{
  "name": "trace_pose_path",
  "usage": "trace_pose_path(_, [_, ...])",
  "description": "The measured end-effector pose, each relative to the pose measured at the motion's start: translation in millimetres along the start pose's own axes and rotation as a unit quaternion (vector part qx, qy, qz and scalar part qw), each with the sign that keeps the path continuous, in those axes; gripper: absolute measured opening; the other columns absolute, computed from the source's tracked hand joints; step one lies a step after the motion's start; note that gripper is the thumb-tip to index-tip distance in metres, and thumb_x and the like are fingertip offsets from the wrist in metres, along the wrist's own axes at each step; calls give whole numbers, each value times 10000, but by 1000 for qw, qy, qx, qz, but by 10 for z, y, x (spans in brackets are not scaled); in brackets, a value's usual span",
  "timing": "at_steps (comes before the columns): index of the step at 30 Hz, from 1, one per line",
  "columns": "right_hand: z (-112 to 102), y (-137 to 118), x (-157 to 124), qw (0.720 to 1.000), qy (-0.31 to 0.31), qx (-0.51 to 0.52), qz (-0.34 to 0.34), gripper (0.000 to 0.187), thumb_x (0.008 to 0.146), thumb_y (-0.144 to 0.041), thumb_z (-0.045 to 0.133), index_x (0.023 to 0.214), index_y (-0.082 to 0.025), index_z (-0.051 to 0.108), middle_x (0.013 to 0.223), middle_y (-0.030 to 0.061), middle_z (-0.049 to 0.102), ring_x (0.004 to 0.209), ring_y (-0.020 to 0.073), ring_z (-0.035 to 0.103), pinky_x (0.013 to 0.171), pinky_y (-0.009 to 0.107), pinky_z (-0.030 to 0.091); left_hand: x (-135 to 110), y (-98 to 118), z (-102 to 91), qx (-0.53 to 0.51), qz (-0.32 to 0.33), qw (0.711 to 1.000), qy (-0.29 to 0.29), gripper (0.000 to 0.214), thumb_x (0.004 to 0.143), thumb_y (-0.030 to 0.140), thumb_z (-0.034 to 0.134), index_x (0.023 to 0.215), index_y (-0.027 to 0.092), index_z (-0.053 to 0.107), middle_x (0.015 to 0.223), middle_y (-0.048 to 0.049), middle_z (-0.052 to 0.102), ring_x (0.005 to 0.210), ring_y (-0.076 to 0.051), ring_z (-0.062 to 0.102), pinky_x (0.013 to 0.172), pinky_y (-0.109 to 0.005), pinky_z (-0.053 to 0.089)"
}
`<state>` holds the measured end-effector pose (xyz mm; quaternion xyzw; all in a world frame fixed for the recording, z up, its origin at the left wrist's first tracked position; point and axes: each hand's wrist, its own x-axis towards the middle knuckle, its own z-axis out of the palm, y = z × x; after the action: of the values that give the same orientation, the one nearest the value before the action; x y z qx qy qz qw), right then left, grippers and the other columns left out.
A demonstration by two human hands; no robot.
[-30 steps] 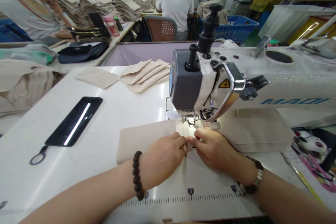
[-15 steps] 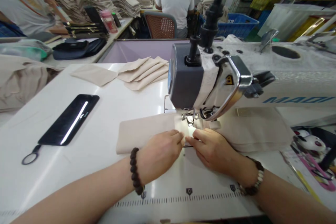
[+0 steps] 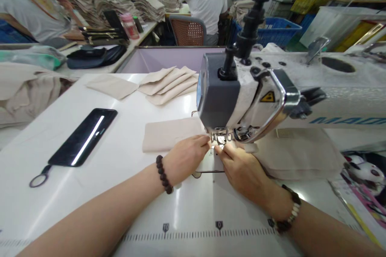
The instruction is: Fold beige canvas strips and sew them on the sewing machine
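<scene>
A folded beige fabric piece (image 3: 169,133) lies on the white machine bed, its right end by the needle of the sewing machine (image 3: 221,92). My left hand (image 3: 187,156) is closed on the fabric's near right edge, fingertips pinched just left of the presser foot (image 3: 221,138). On the other side, my right hand (image 3: 244,168) has its fingers bent together at the fabric's end, right below the foot; the edge under those fingertips is mostly hidden. A stack of beige fabric pieces (image 3: 301,154) lies under the machine arm, to the right of my right hand.
A black phone (image 3: 83,138) with a ring strap lies at the left. Loose beige pieces (image 3: 170,84) lie behind the fabric. Scissors with pink handles (image 3: 363,198) are at the right edge. Ahead, a person in a white shirt (image 3: 202,2) sits on a chair (image 3: 188,30).
Both hands have moved the fabric away from me, deeper under the presser foot. The person ahead has stretched an arm to the left. The view has shifted slightly.
</scene>
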<state>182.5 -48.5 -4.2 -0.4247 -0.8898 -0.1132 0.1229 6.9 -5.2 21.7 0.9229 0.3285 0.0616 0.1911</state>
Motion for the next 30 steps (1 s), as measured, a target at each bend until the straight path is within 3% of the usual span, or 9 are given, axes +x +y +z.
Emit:
trace_pose_path(6, [16, 2, -22, 1000, -11, 13, 14, 296, 792, -32, 405, 1034, -70, 571, 768, 84, 526, 676, 182, 472, 603, 287, 382, 62, -74, -19, -9, -28, 1000, 5, 190, 884, 60, 384, 930, 131, 554, 965, -52, 602, 938, -132, 569, 885, -234, 450])
trace_pose_path(14, [24, -3, -22, 1000, -18, 21, 9, 298, 759, -23, 447, 1024, -77, 572, 814, 91, 541, 721, 199, 489, 616, 302, 382, 43, -58, -23, 39, -13, 999, 11, 186, 881, 67, 395, 935, 124, 564, 997, -66, 591, 968, -147, 562, 897, -242, 436])
trace_pose_path(22, [67, 8, -55, 999, 4, 43, 11, 326, 769, -15, 393, 1036, -73, 570, 791, 79, 551, 608, 173, 491, 542, 297, 367, 36, -43, -11, 103, 4, 994, 25, 183, 855, 70, 448, 1008, 87, 547, 1073, -117, 578, 1070, -183, 516, 973, -283, 387])
trace_pose_path(24, [72, 12, -58, 999, 14, 44, 5, 327, 777, -20, 380, 1039, -69, 571, 797, 83, 560, 602, 168, 498, 537, 292, 367, 22, -24, 15, 141, -21, 989, 27, 202, 865, 83, 426, 1035, 88, 535, 1115, -141, 556, 1104, -223, 490, 973, -362, 383])
trace_pose_path(27, [79, 17, -65, 998, 31, 52, 2, 307, 793, -39, 368, 1001, -88, 589, 769, 73, 564, 569, 158, 494, 520, 285, 361, -12, -20, 47, 163, -113, 980, 27, 267, 872, 60, 357, 1096, 78, 501, 1180, -191, 511, 1129, -275, 470, 917, -465, 403])
trace_pose_path(30, [76, 19, -70, 997, 42, 63, 4, 292, 793, -47, 366, 949, -109, 604, 742, 65, 563, 563, 156, 498, 531, 285, 365, -96, -93, -74, 148, -162, 975, 24, 344, 845, 18, 345, 1163, 58, 469, 1134, -208, 543, 1060, -274, 531, 843, -427, 454])
